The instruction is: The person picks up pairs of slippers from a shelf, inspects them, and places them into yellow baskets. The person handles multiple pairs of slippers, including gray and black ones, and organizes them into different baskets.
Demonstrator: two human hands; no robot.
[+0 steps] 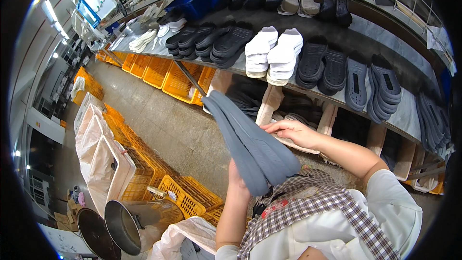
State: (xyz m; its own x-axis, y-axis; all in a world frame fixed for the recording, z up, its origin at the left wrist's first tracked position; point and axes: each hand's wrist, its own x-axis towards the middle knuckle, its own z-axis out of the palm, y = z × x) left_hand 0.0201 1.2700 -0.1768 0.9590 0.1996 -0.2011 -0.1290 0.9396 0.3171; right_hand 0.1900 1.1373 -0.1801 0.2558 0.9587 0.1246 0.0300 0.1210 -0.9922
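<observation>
A bundle of long grey shoe soles (250, 144) is held up before my body, tilted from upper left to lower right. My left hand (237, 177) is closed round its lower left side, with most of the fingers hidden behind the soles. At the bundle's right edge is my right hand (294, 134), its fingers stretched out and the fingertips at or touching the edge. Beyond them, stacks of white soles (285, 55) stand on a dark shelf top (313, 24), beside stacked dark grey soles (318, 67) and lighter grey soles (385, 86).
Under the shelf are yellow crates (182, 83) and cloth-lined compartments holding dark soles. To the left, yellow crates (139, 163) and a white-lined bin (108, 163) line the floor. A metal pot (127, 226) and a white sack (187, 236) sit at lower left. A blue bin (195, 4) stands at the back.
</observation>
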